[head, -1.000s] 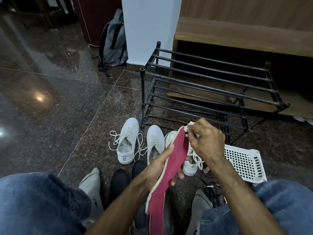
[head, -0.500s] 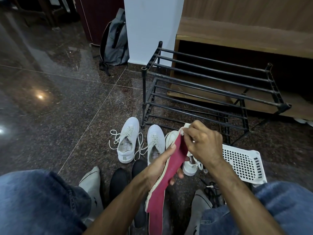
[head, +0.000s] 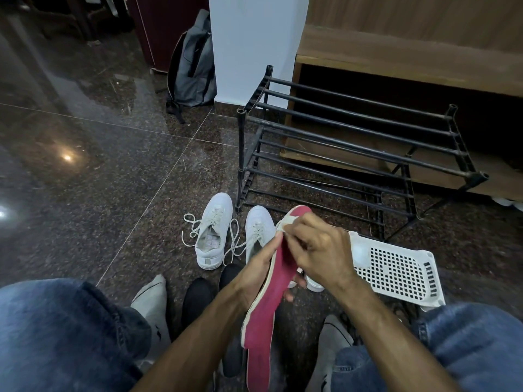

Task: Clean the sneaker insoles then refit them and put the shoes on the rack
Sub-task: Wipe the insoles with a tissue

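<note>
Red insole (head: 264, 309) lengthwise away from the person, toe far, left hand (head: 256, 274) gripping mid-length, right hand (head: 317, 250) pinching a cloth (head: 283, 223)

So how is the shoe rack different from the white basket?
The shoe rack is black, made of long bars, and stands upright; the white basket is plastic with little square holes and lies tipped on the floor. The rack looks much bigger than the basket. Both sit on the dark floor, and neither visibly holds shoes.
</note>
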A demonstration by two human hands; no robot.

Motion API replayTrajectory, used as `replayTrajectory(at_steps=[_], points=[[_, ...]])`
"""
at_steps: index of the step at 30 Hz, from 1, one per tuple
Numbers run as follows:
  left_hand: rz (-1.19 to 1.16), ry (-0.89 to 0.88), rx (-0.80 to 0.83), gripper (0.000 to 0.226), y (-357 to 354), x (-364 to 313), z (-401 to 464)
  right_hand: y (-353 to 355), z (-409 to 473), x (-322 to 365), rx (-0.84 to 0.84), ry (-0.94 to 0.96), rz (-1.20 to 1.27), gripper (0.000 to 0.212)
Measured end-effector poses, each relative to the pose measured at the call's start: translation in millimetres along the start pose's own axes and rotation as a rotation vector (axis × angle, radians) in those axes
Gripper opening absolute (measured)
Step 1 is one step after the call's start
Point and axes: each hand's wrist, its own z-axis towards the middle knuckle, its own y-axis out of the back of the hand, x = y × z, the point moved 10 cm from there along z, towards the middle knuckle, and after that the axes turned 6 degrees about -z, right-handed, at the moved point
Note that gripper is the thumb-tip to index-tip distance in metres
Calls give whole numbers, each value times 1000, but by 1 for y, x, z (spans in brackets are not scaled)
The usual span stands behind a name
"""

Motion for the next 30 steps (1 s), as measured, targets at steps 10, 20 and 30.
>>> replayTrajectory(at_steps=[10,20,30], points=[[-198,-137,-15,65,-7,-23,-10,-34,-21,12,175,-109,122,11],[-280,-240,-143,66,14,-37,-11,-37,-16,-1,192,-235,22,18],[-349,-382,-240,78,37,-55,-20,-66,-50,8,473,-483,424,9]])
